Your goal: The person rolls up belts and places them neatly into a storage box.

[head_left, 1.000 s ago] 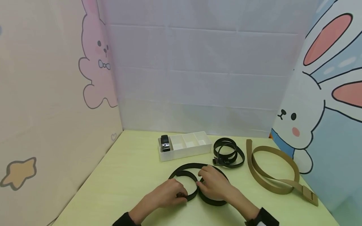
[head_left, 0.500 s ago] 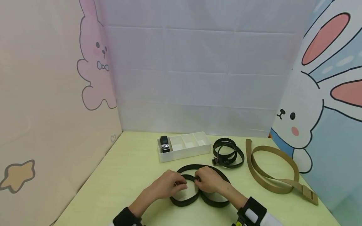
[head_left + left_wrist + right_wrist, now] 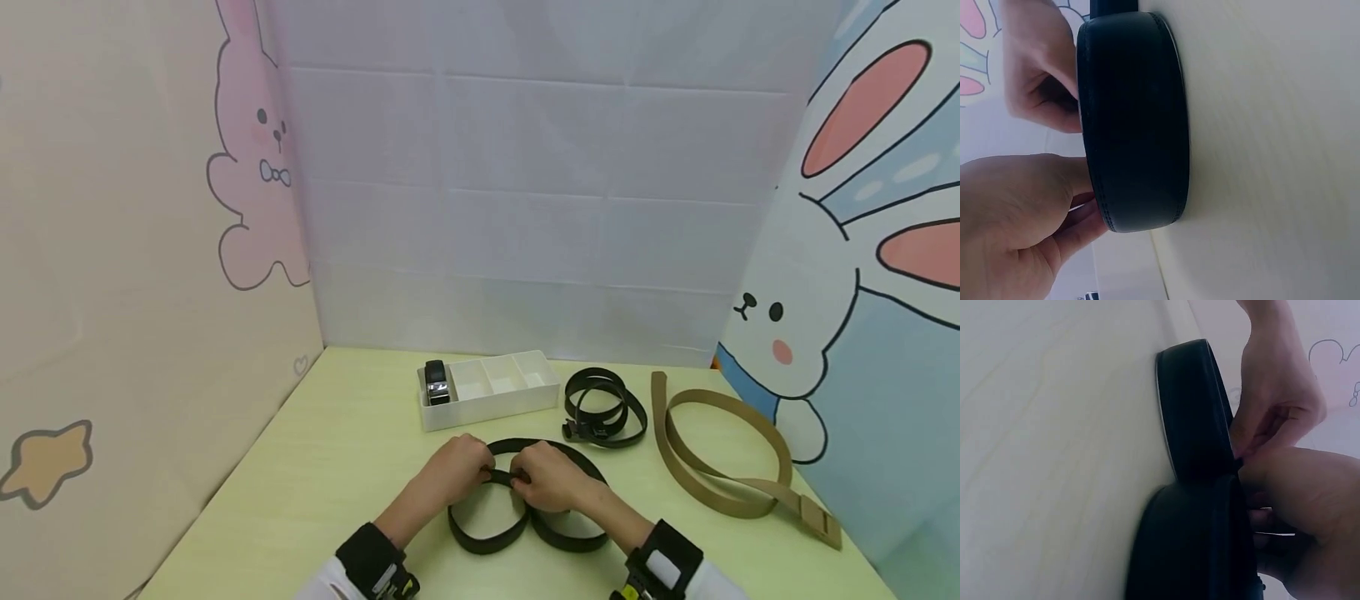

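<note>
A black leather belt [image 3: 491,545] with stitched edges stands on its edge on the table, curved into two small loops with a wider arc behind them. At the far side of the left loop, my left hand [image 3: 456,468] pinches the strap. My right hand [image 3: 551,479] pinches it a little to the right, near where the loops meet. In the left wrist view, the near curve of the belt [image 3: 1135,125] covers the fingertips in part. The right wrist view has both loops of the belt [image 3: 1194,412] side by side, the fingers at their upper edge.
Behind the hands stands a white compartment box [image 3: 491,408], a rolled black belt [image 3: 437,383] with a silver buckle in its left compartment. A loosely coiled black belt [image 3: 636,417] lies right of the box. Farther right is a tan webbing belt [image 3: 776,483].
My left hand has gone from the front of the left loop round to its far side and now pinches the strap there. My right hand has shifted slightly left.
</note>
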`<action>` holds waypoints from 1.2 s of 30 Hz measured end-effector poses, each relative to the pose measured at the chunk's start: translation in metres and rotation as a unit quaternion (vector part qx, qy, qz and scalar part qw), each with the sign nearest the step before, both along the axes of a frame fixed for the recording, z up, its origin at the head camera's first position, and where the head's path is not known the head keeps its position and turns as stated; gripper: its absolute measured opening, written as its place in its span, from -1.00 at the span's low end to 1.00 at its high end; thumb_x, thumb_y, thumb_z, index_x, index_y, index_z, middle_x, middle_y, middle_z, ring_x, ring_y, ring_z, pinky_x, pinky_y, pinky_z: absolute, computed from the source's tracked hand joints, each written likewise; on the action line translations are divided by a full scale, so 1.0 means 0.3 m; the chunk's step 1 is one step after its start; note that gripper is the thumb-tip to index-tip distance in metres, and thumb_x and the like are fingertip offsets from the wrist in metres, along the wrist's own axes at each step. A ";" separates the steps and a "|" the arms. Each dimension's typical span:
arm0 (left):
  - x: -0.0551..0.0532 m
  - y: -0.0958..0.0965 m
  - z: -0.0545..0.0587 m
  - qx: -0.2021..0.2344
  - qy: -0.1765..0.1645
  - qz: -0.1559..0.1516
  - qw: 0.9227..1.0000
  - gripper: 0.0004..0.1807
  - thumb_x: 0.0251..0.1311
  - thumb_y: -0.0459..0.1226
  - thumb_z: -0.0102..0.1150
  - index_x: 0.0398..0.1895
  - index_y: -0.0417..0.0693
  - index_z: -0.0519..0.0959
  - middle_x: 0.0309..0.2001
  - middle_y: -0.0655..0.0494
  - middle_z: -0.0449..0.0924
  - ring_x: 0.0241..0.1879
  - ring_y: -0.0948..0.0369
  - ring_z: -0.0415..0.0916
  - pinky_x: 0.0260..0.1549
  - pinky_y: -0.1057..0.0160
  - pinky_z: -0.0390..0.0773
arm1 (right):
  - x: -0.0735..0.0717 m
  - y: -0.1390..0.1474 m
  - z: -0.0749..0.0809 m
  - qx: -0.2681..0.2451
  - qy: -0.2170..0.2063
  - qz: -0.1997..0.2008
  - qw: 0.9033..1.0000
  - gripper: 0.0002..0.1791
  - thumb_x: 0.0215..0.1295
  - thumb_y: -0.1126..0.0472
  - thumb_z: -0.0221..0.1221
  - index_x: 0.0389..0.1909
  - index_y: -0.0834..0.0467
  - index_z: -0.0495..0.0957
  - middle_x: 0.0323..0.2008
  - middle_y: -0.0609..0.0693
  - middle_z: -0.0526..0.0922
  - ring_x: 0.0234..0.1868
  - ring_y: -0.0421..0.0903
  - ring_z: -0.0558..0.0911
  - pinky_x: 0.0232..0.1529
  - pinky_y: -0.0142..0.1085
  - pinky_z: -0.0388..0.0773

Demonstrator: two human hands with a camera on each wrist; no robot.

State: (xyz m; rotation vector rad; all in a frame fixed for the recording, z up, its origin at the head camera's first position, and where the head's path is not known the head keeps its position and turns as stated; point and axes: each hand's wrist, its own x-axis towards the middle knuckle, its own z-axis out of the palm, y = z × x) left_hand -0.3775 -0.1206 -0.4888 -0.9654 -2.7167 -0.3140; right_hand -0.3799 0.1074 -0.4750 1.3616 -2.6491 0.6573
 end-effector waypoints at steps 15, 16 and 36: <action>0.032 0.012 0.007 0.009 0.021 -0.015 1.000 -0.82 0.24 -0.41 0.62 -0.49 -0.01 0.86 -0.48 0.19 0.71 -0.41 0.38 0.63 -0.44 0.52 0.38 | -0.114 -0.048 0.020 0.100 0.099 -0.084 0.986 -0.91 0.49 0.31 0.45 -0.25 0.17 0.74 -0.31 0.06 0.75 -0.33 -0.02 0.71 -0.32 -0.23 0.64; 0.033 0.013 0.009 0.010 0.024 -0.013 1.000 -0.80 0.23 -0.43 0.62 -0.51 -0.02 0.86 -0.48 0.18 0.70 -0.42 0.38 0.61 -0.45 0.51 0.37 | -0.118 -0.049 0.020 0.104 0.104 -0.087 0.985 -0.83 0.48 0.31 0.45 -0.34 0.14 0.70 -0.38 0.03 0.71 -0.41 -0.06 0.65 -0.39 -0.27 0.56; -0.185 -0.089 -0.242 0.143 0.079 0.093 0.982 -0.70 -0.01 -0.50 0.56 -0.64 0.13 0.81 -0.54 0.32 0.77 -0.50 0.33 0.68 -0.54 0.28 0.64 | -0.069 0.097 0.045 0.042 -0.078 -0.254 0.963 -0.39 0.22 0.56 0.13 -0.87 -0.04 0.23 -0.93 -0.09 0.41 -0.90 -0.21 0.43 -0.73 -0.40 0.10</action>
